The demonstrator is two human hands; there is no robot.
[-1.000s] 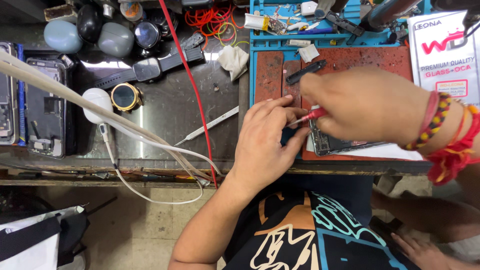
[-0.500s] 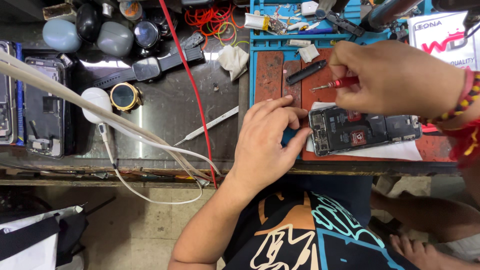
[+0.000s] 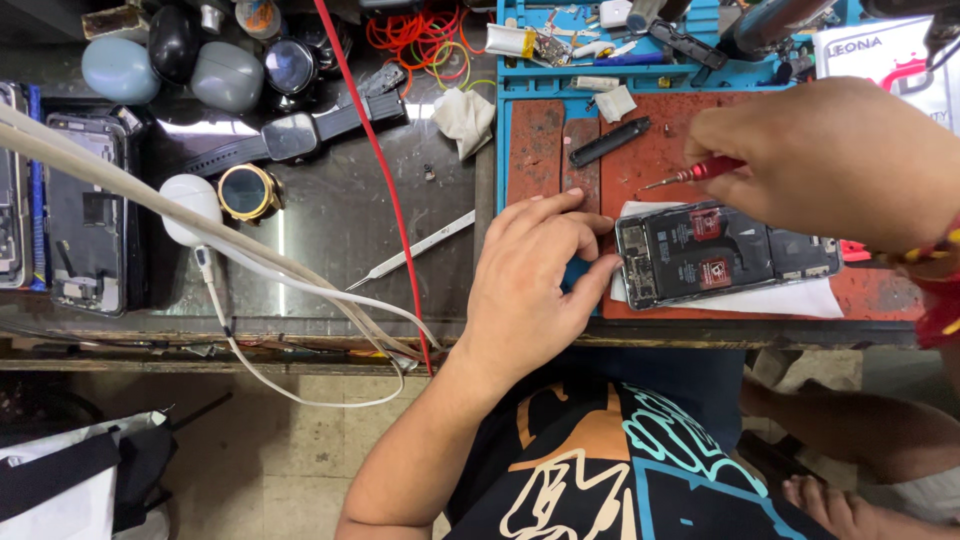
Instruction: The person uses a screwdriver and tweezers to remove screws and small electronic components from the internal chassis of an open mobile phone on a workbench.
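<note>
Since the earlier frames our right hand [image 3: 840,160] has lifted off the phone [image 3: 725,255] and drawn back toward the far right, so the opened back is now in plain view; the left hand [image 3: 530,290] has stayed put at the phone's left end.

Nearest to us, the left hand lies flat on the worktop [image 3: 330,230], fingers spread, thumb and forefinger pressing the phone's left edge. It steadies the phone and clamps nothing.

The phone lies on a white sheet [image 3: 800,298] over the red mat [image 3: 660,160], rear cover off, battery and board exposed.

Beyond it, the right hand is closed on a red screwdriver [image 3: 695,173], tip pointing left and held clear above the mat, not touching the phone.

Judged progress: cover removal is done and the inside is open; internal parts appear to be in place still, so most of the strip-down looks left to do.

Further out: a black bar [image 3: 610,142] on the mat, tweezers [image 3: 410,250] and a red wire [image 3: 385,200] to the left, a watch [image 3: 290,135] beyond them, and a blue tray [image 3: 600,60] of small parts at the far edge.

Unclear: the screwdriver handle is buried in the fist; the phone's right end sits under the wrist; we cannot tell whether any screw is on the tip.
</note>
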